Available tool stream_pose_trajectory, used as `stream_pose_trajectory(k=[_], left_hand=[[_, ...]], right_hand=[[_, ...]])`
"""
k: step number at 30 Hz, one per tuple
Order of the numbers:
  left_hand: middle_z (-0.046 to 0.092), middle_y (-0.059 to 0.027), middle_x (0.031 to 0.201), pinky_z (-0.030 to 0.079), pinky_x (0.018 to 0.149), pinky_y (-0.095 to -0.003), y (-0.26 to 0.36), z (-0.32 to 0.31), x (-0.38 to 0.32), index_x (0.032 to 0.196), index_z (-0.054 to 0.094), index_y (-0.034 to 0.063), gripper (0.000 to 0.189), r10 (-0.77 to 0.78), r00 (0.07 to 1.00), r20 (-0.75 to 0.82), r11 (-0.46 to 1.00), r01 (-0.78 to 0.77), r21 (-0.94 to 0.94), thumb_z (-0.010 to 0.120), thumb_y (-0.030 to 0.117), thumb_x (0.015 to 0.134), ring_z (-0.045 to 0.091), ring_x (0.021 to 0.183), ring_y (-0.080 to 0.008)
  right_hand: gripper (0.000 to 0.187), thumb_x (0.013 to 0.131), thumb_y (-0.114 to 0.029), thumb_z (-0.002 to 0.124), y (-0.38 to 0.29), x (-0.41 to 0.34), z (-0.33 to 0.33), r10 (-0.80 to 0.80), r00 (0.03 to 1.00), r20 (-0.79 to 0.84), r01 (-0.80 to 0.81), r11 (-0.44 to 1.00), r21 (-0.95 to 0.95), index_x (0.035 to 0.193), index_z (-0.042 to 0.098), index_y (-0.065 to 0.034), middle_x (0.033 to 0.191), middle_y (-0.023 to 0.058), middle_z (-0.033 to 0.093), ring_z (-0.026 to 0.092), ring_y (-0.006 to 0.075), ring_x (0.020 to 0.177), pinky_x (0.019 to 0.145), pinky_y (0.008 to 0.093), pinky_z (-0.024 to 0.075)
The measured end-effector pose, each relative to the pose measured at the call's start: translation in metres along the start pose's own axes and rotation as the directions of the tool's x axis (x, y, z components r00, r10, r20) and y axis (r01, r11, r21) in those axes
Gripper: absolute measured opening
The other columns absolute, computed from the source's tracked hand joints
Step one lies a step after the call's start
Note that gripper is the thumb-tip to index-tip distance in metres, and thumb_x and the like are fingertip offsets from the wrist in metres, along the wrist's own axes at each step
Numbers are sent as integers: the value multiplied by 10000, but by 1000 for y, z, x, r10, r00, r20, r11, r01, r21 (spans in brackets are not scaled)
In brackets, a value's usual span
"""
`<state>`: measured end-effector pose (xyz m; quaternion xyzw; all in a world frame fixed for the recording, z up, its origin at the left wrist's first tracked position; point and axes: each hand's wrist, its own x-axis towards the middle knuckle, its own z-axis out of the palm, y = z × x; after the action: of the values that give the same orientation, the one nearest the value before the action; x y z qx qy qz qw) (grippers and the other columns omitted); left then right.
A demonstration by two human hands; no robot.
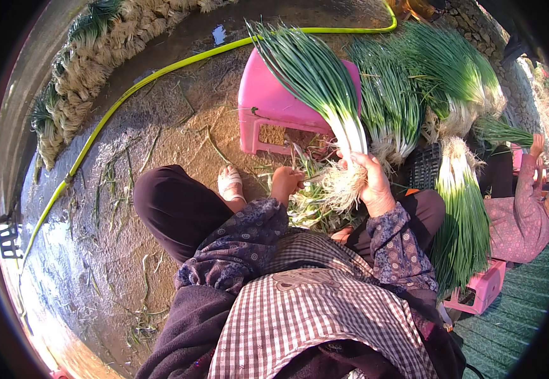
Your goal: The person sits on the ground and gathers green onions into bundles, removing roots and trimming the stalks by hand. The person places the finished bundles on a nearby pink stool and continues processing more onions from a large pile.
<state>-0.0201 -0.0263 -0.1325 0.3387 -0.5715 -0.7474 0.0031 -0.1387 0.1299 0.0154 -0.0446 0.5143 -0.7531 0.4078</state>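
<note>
My right hand grips a bundle of green onions at the white stems, just above the tangled roots. The roots hang toward me, and the long green leaves fan up and away over a pink plastic stool. My left hand is just left of the roots with its fingers curled. A thin pale strand shows by its fingertips; whether they pinch it is unclear. Below both hands, a heap of stripped leaves and trimmings lies on the ground between my feet.
More green onion bunches lie right of the stool, and another bundle lies beside my right knee. A yellow-green hose curves across wet ground. Root-out onions are piled far left. A co-worker sits at right, holding onions.
</note>
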Motion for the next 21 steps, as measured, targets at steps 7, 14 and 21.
stream_pose_trajectory(k=[7, 14, 21], left_hand=[[688, -211, 813, 543, 723, -440, -93, -51, 24, 776, 686, -3, 190, -107, 888, -447, 749, 368, 551, 707, 182, 739, 677, 835, -381], [698, -182, 982, 526, 818, -444, -57, -45, 11, 951, 705, 25, 466, -101, 961, -258, 500, 273, 822, 810, 362, 646, 667, 954, -345], [599, -223, 1128, 536, 743, -497, -53, -45, 1, 1128, 664, 55, 361, 252, 956, -150, 323, 63, 944, 651, 161, 783, 656, 884, -411]], right_hand=[[386, 920, -228, 535, -14, -2, -11, 10, 1000, 23, -14, 983, 182, 1156, 572, 75, 976, 96, 653, 523, 85, 734, 579, 240, 458], [376, 882, -158, 669, 5, -13, -26, -114, 993, -4, 110, 968, -226, 1192, 555, 20, 948, 95, 659, 651, 151, 828, 727, 280, 544], [400, 877, -148, 686, 71, -22, -15, -114, 993, 44, 122, 897, -425, 1222, 545, -3, 1044, 32, 623, 598, 102, 906, 805, 267, 496]])
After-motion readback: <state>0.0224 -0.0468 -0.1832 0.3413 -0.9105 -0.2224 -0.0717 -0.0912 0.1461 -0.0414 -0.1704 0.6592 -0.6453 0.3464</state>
